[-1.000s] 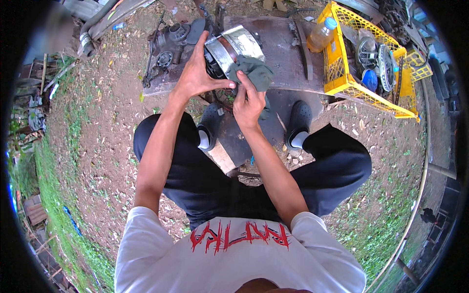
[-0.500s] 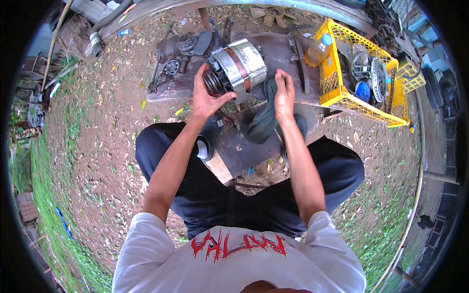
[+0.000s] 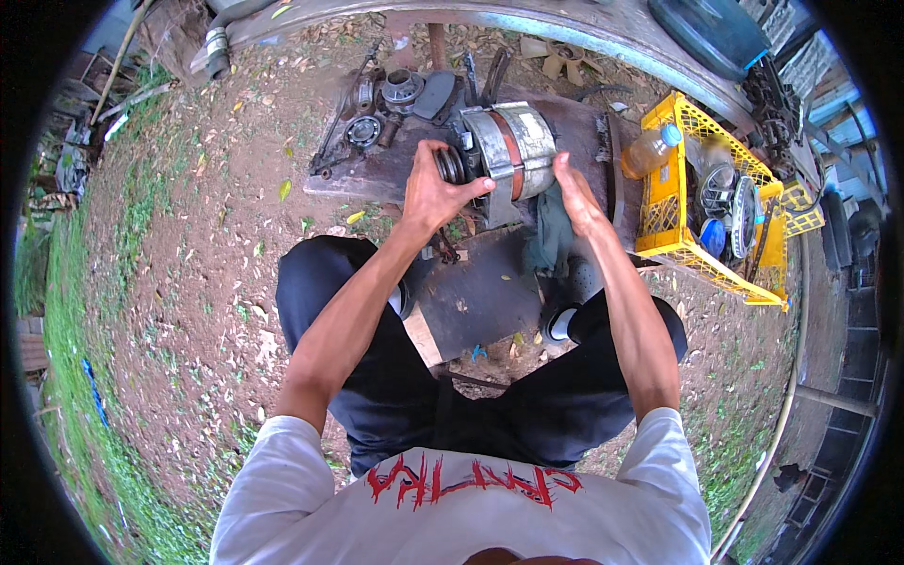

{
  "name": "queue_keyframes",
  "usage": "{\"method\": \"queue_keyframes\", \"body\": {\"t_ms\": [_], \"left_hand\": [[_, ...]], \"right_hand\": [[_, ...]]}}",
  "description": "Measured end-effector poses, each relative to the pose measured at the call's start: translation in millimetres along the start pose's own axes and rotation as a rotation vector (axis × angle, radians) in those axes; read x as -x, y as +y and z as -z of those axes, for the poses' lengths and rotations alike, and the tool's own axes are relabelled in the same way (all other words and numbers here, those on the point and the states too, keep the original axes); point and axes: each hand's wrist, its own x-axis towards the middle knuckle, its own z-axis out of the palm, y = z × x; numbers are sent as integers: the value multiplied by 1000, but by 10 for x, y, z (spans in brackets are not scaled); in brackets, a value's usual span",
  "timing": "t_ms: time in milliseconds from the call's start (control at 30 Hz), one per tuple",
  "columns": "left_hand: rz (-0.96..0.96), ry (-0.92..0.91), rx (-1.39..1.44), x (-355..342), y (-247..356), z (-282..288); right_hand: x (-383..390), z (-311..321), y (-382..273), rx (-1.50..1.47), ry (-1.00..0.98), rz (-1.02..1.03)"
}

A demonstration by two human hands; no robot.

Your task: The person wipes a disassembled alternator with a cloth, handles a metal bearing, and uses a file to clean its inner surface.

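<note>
Two bare forearms (image 3: 344,301) reach forward from a white shirt (image 3: 452,518) with red lettering, passing over black trousers (image 3: 471,414). Between the knees lies a dark flat board (image 3: 480,292). Farther out, a green cloth (image 3: 553,235) hangs just below the right hand (image 3: 579,198); whether any finger grips it, I cannot tell. That hand is fairly straight, its fingertips against the right end of a silver motor (image 3: 523,141) with a copper-coloured band around its middle. Across from it, the left hand (image 3: 428,198) is spread wide, fingers curled about the grooved pulley (image 3: 452,165) and thumb along the near side, holding that end. The motor sits at the front edge of a worn bench (image 3: 584,132), tilted; whether it bears on the wood is hidden. Left of it lie a ring-shaped bearing (image 3: 363,132), a flanged metal part (image 3: 402,89) and a grey oval plate (image 3: 436,96). To the right, a capped bottle (image 3: 650,151) leans by a yellow crate (image 3: 664,207) of round parts. Beyond the bench, a pale fan (image 3: 562,64) lies on leaf-strewn ground (image 3: 235,188).
</note>
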Motion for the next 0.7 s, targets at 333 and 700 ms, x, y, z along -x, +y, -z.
{"method": "queue_keyframes", "body": {"t_ms": [333, 700], "left_hand": [[226, -116, 224, -178, 60, 143], [308, -339, 137, -393, 184, 328]], "right_hand": [[544, 60, -389, -378, 57, -51], [623, -304, -618, -50, 364, 46]]}}
